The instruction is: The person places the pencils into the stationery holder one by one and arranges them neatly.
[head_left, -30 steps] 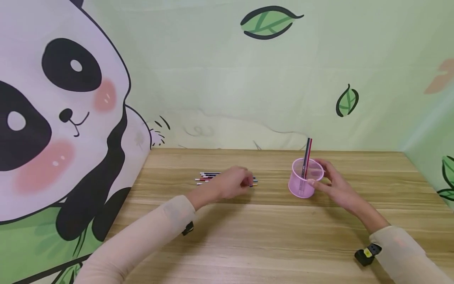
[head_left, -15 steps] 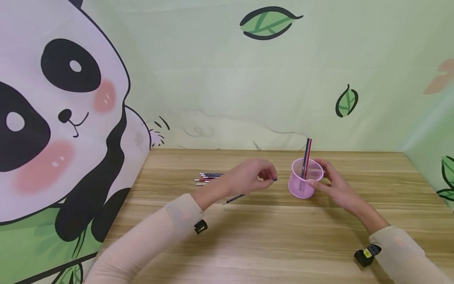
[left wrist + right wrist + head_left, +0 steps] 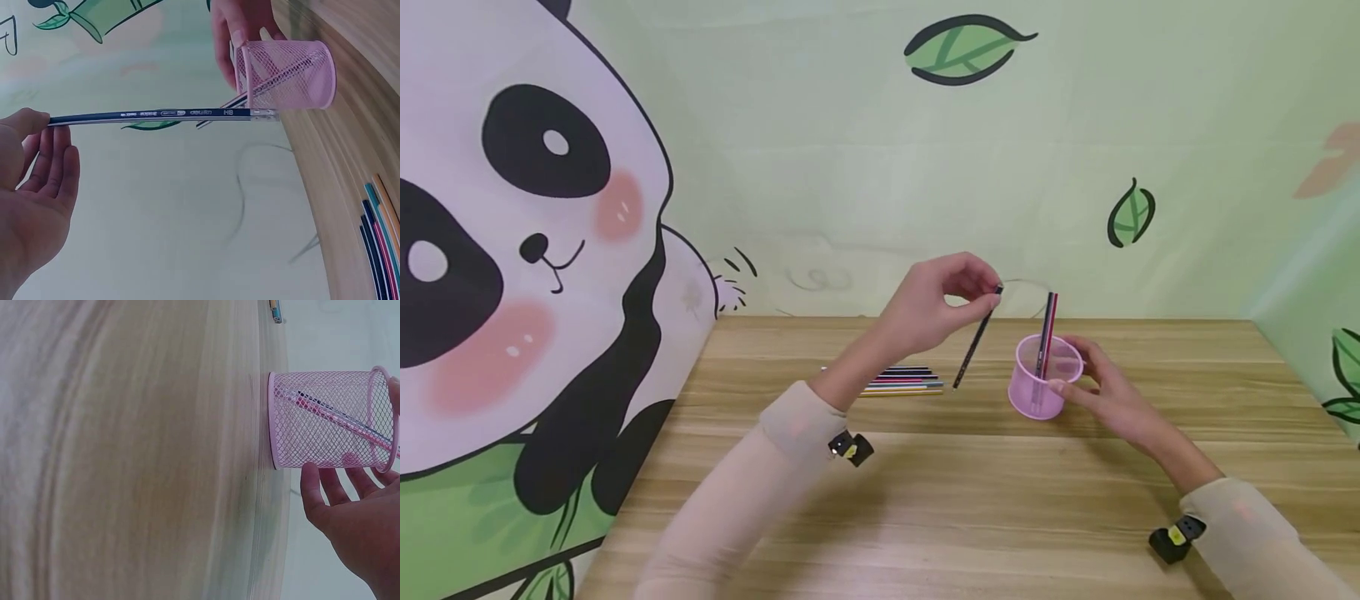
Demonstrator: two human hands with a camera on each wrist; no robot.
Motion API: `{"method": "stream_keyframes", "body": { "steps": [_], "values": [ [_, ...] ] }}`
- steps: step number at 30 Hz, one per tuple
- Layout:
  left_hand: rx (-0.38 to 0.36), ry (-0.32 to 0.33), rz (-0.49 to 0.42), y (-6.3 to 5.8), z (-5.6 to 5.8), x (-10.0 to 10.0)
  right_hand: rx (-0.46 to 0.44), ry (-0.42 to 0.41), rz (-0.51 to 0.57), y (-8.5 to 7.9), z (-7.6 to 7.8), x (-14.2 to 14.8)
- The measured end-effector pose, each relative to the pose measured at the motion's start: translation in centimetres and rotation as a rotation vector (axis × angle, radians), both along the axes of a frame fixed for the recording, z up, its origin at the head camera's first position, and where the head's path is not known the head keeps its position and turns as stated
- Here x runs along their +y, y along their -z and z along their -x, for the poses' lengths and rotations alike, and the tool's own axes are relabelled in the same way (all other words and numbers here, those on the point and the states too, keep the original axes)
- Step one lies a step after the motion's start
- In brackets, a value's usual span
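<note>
My left hand (image 3: 931, 304) pinches a dark pencil (image 3: 974, 343) near its upper end, between thumb and fingertips. The pencil slants down, its lower end above the table and just left of the pink mesh pen holder (image 3: 1024, 398). White lettering with "HB" shows along its side in the left wrist view, where its silvery end overlaps the holder's rim. Upright on the table, the holder contains two leaning pencils (image 3: 1049, 323), one dark and one red. My right hand (image 3: 1116, 407) grips the holder from the right, thumb at the near rim and fingers around the far side.
Several pencils (image 3: 910, 382) in dark, red, blue and yellow lie side by side on the wooden table (image 3: 970, 517), left of the holder and partly behind my left forearm. A green printed backdrop (image 3: 850, 167) with a panda stands along the back and left.
My left hand has picked up a pencil from the pile, then risen and moved right, the pencil swinging to a steep slant. The right hand and holder have stayed put.
</note>
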State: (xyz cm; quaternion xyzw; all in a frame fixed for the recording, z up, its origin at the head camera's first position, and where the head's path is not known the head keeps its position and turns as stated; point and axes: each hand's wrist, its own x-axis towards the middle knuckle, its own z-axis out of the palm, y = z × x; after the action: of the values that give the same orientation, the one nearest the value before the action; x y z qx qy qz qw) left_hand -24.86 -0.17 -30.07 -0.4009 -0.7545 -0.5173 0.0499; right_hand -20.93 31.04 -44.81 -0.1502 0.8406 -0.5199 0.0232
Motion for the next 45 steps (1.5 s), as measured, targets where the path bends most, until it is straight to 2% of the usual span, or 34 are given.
{"method": "stream_keyframes", "body": {
  "steps": [11,18,22,30,39,45],
  "values": [
    [-0.024,-0.028,-0.165,0.2,0.8,2.3,-0.019,-0.005,-0.004,0.0,-0.3,-0.1],
    [-0.051,-0.053,-0.261,1.0,1.9,4.1,-0.008,0.001,-0.009,0.2,-0.1,0.1],
    [-0.068,-0.075,-0.305,1.6,2.2,5.0,-0.017,0.002,-0.004,0.3,-0.2,0.1],
    [-0.097,-0.085,-0.327,3.0,2.6,6.7,-0.005,0.005,-0.002,0.0,0.0,-0.1],
    [-0.137,-0.121,-0.303,5.8,3.0,7.6,-0.024,-0.008,0.010,0.2,-0.1,-0.3],
    [-0.156,-0.196,-0.310,7.3,3.9,8.9,-0.020,0.008,0.010,0.0,0.0,0.1]
  ]
}}
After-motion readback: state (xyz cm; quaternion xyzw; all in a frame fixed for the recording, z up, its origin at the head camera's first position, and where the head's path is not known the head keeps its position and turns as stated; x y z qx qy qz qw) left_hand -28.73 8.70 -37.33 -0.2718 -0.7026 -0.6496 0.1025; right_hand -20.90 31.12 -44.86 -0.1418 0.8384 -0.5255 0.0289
